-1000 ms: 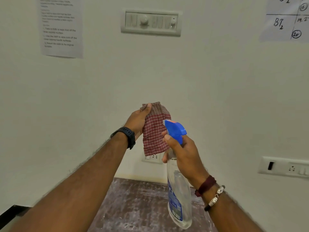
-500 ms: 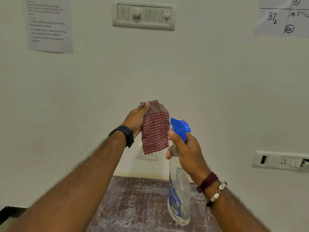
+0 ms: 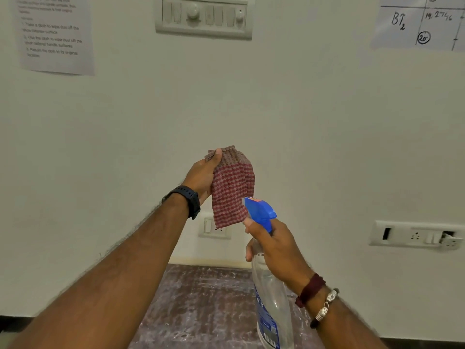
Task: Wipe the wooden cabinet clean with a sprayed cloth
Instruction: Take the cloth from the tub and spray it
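Observation:
My left hand (image 3: 202, 176) holds up a red-and-white checked cloth (image 3: 232, 188), which hangs folded in front of the white wall. My right hand (image 3: 275, 248) grips a clear spray bottle (image 3: 270, 306) by its neck, fingers on the trigger. The bottle's blue nozzle (image 3: 259, 210) points at the lower edge of the cloth, almost touching it. Below both arms lies a dark, scuffed wooden top (image 3: 201, 303) with pale streaks.
A switch panel (image 3: 203, 17) sits high on the wall, between a printed sheet (image 3: 54, 34) on the left and a handwritten sheet (image 3: 425, 21) on the right. A small socket (image 3: 214, 229) is behind the cloth; a longer socket strip (image 3: 415, 235) is at right.
The view has tilted up a little, so the wall fittings sit lower in the frame. The bottle's nozzle stays close to the cloth's lower edge. Both hands keep their grips.

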